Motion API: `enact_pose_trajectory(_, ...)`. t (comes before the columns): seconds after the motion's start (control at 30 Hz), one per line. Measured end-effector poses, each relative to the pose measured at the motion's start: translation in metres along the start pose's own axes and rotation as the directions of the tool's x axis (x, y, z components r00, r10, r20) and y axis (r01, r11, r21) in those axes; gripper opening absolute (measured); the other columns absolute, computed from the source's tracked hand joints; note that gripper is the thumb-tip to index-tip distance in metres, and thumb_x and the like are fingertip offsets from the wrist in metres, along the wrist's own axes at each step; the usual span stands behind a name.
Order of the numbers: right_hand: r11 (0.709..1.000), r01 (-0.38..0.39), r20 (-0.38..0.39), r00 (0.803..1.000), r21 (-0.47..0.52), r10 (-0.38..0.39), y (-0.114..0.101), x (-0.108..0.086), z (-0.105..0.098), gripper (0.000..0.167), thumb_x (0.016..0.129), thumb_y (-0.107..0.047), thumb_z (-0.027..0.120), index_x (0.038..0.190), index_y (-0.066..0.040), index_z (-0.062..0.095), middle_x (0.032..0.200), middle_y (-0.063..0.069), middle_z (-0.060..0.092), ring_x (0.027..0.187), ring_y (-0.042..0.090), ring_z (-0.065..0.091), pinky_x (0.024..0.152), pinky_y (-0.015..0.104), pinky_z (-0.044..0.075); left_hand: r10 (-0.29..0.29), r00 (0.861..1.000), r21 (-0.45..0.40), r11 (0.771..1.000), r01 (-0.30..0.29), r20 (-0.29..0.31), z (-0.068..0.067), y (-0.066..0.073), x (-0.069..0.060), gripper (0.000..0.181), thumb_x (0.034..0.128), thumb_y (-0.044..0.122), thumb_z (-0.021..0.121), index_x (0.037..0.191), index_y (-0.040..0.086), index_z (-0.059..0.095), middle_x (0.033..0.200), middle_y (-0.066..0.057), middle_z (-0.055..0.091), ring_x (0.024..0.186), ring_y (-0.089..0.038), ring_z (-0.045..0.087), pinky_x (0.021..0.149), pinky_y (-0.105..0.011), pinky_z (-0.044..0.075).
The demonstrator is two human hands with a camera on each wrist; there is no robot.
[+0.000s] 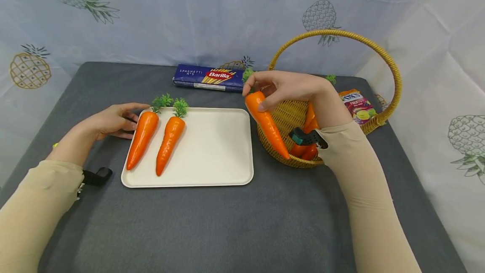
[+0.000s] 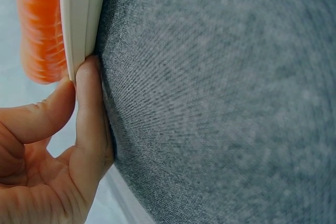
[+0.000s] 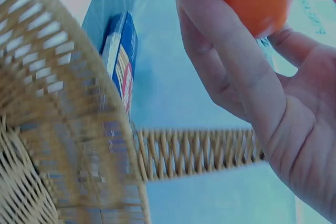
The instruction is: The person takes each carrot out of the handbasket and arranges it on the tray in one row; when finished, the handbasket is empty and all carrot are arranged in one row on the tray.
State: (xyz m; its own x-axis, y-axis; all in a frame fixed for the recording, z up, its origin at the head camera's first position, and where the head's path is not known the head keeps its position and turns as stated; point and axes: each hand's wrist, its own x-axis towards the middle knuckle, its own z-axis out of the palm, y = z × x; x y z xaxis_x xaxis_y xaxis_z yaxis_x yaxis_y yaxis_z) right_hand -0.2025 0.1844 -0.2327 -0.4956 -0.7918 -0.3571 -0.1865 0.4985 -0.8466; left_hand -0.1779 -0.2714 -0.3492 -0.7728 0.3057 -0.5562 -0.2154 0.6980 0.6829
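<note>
Our right hand [image 1: 289, 85] grips the held carrot [image 1: 270, 127] by its thick end, thumb on one side and fingers curled round the other, just below the green leaves. The held carrot slants above the near left part of the basket [image 1: 299, 164], its tip over the front rim; we cannot tell whether the two touch. Gripped at one end like this, it probably swings easily, so we do well to pinch firmly, level it a little and lift the tip clear of the rim before any sideways move. Our forearm crosses in front of the wicker handle [image 1: 398, 79], so a low, smooth path on the near side seems safest.

Our left hand [image 1: 113, 120] pinches the far left part of the tray [image 1: 216, 151], thumb on the rim and a finger against the outside. That light hold should be enough to steady it; pulling up could set the left tray carrot [image 1: 143, 138] and the right tray carrot [image 1: 170, 140] rolling. They lie side by side, slightly apart, leaves away from us, leaving the tray's right side bare. Behind our right wrist, more carrots [image 1: 310, 115] lie in the basket, so we should withdraw the wrist gently to avoid dragging them.
</note>
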Motion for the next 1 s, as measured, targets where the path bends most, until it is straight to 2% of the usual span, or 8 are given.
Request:
enact_pose_trajectory(0.27,0.999,0.018,0.010,1.000,0.048,-0.019,-0.005,0.026,0.012,0.043,0.090,-0.014,0.064,0.130,-0.011,0.049,0.121,0.012,0.053,0.103,0.031,0.060,0.084,0.047,0.060,0.001,1.000,-0.012,1.000,-0.001,0.003,0.001,0.003,0.001,0.072,0.0984,0.001,0.049,0.160,0.013,0.014,0.117,-0.013,0.045,0.091,-0.014,0.058,0.080,-0.031,0.062)
enact_pose_trajectory(0.6,0.996,0.089,-0.006,0.996,-0.010,-0.089,-0.017,0.053,0.023,0.045,0.087,-0.015,0.063,0.130,-0.013,0.051,0.117,0.012,0.055,0.099,0.028,0.059,0.086,0.042,0.058,0.008,1.000,-0.011,1.000,-0.008,-0.006,-0.001,0.002,0.001,0.071,0.0983,0.001,0.049,0.160,0.013,0.016,0.115,-0.013,0.045,0.092,-0.014,0.059,0.080,-0.032,0.062)
enact_pose_trajectory(1.0,0.994,0.109,-0.045,0.993,-0.020,-0.110,-0.031,0.077,0.040,0.043,0.087,-0.014,0.065,0.127,-0.016,0.053,0.109,0.013,0.054,0.097,0.027,0.058,0.081,0.037,0.059,0.006,1.000,-0.016,1.000,-0.006,-0.004,0.000,-0.002,0.001,0.070,0.0986,0.001,0.049,0.159,0.012,0.016,0.115,-0.014,0.044,0.091,-0.014,0.058,0.080,-0.032,0.062)
